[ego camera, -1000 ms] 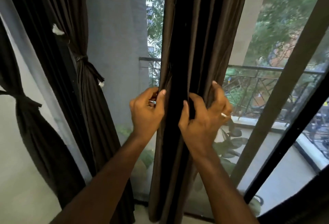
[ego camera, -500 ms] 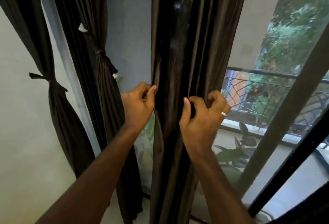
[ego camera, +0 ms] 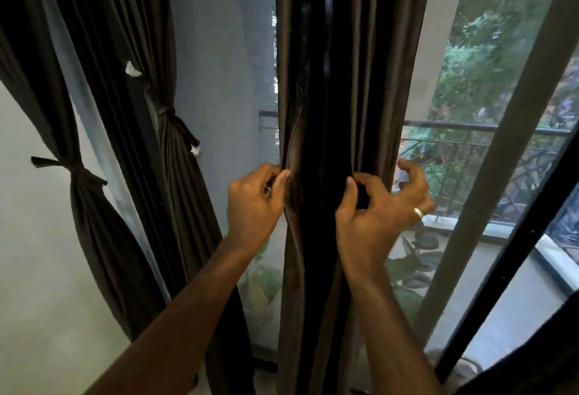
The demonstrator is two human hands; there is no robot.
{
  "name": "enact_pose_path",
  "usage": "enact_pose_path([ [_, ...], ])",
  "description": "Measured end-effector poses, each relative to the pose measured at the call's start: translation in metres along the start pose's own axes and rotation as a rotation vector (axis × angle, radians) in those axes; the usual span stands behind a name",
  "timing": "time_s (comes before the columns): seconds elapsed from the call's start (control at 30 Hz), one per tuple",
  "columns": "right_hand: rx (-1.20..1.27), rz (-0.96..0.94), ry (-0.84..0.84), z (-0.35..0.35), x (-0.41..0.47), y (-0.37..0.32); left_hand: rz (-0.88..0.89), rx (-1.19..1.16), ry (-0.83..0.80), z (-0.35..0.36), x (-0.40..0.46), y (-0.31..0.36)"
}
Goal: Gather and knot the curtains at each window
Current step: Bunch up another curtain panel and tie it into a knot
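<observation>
- At the far left, a dark curtain hangs against the pale wall, already cinched at its waist by a knotted tie.
- Just to its right a second dark curtain hangs beside the window frame, bound with its own knot; small white tufts show above and below it.
- My left hand pinches the left edge of the loose brown curtain, thumb and curled fingers closed on a fold of the cloth.
- That curtain hangs straight down the middle of the view, not yet knotted, its pleats bunched between my two hands.
- My right hand grips the folds on its right side, thumb pressed into the fabric and the first fingers curled round it; the outer fingers arch clear of the cloth, and one wears a ring.
- Further right, through the glass, I see a balcony railing, leafy plants and trees.
- A dark window frame slants across the right side.
</observation>
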State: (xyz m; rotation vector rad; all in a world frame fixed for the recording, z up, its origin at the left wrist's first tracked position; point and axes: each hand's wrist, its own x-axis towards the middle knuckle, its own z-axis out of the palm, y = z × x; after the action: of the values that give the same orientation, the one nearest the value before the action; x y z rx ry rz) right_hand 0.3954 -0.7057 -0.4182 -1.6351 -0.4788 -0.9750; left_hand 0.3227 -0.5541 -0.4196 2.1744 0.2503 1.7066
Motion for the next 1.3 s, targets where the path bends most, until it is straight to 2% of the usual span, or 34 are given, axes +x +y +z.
enact_pose_path([
  [0.23,-0.182,-0.129,0.094,0.010,-0.019,-0.005,0.015,-0.097,-0.062,-0.003,0.004,-0.023],
  [0.37,-0.038,-0.172,-0.022,0.019,-0.034,-0.024,0.021,-0.180,-0.084,0.005,0.006,-0.024],
  [0.5,0.059,0.055,0.010,0.026,-0.036,-0.024,0.052,-0.226,-0.121,0.012,0.004,-0.020],
  [0.53,0.069,0.064,0.001,0.028,-0.036,-0.023,0.053,-0.236,-0.122,0.012,0.003,-0.021],
  [0.7,0.103,0.049,-0.013,0.039,-0.045,-0.027,0.021,-0.287,-0.152,0.010,-0.004,-0.029],
  [0.83,0.133,-0.067,-0.156,0.052,-0.052,-0.033,-0.020,-0.333,-0.167,0.008,-0.004,-0.029],
  [1.03,0.169,-0.064,-0.147,0.057,-0.051,-0.029,0.009,-0.350,-0.224,0.000,0.001,-0.027],
  [1.3,0.237,-0.047,-0.227,0.058,-0.055,-0.036,-0.081,-0.377,-0.245,-0.010,-0.002,-0.023],
])
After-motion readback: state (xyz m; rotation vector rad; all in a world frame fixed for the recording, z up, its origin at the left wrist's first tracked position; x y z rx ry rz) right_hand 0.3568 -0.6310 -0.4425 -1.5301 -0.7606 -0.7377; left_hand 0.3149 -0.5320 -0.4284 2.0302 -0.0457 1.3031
